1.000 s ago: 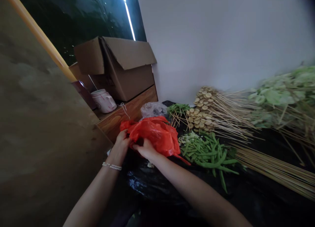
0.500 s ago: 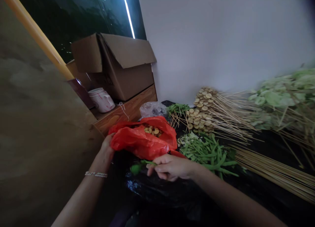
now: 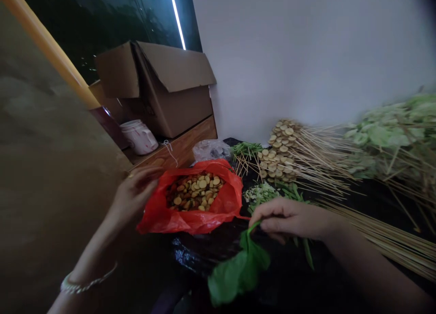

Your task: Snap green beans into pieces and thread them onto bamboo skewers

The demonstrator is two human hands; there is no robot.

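Left hand [image 3: 134, 197]: fingers loosely parted, holding nothing, just beside the rim of one red plastic bag [image 3: 190, 224].
Right hand [image 3: 293, 219]: fingers closed on the stem of one green leaf [image 3: 238, 271], which hung below the fingertips.
Bag contents: many round tan slices [image 3: 199, 191], too many to count, between the two hands' fingers.
Beyond the right fingers: one pile of green beans [image 3: 293, 192], partly hidden, and one mass of skewered round slices [image 3: 281, 153].
Beyond the left fingers: one cardboard box [image 3: 177, 110] and one white tub [image 3: 138, 139].
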